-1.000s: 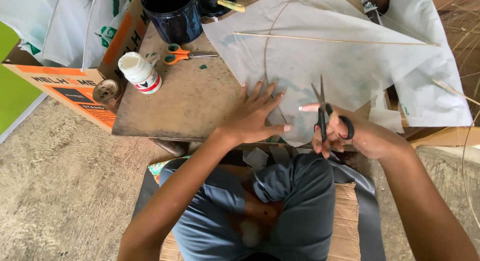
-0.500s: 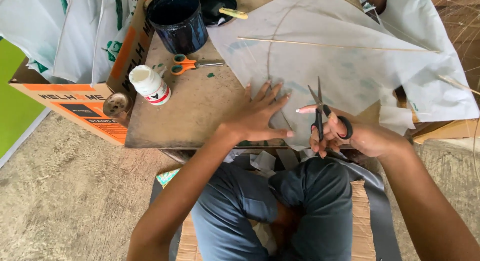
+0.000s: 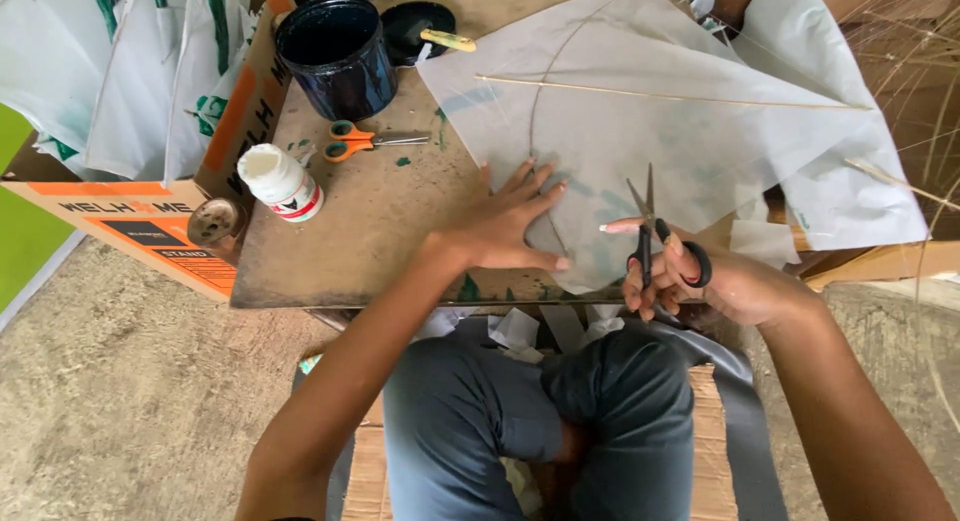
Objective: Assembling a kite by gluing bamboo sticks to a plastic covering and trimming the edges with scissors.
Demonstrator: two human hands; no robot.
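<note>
A pale translucent kite sheet [image 3: 690,141] with thin bamboo sticks lies across a low brown board [image 3: 370,231]. My left hand [image 3: 510,221] rests flat on the sheet's near left corner, fingers spread. My right hand [image 3: 715,281] grips black-handled scissors [image 3: 650,231], blades pointing away from me and slightly apart over the sheet's near edge.
A dark blue pot [image 3: 338,56], its lid [image 3: 415,26], orange-handled scissors [image 3: 365,139] and a white glue bottle [image 3: 280,183] sit at the board's left. An orange cardboard box [image 3: 150,221] holds white sheets. Paper scraps lie on my lap [image 3: 515,331]. Bamboo sticks lie at right.
The view has shifted a little. My left hand stays flat on the sheet, and the scissors in my right hand remain at the sheet's near edge.
</note>
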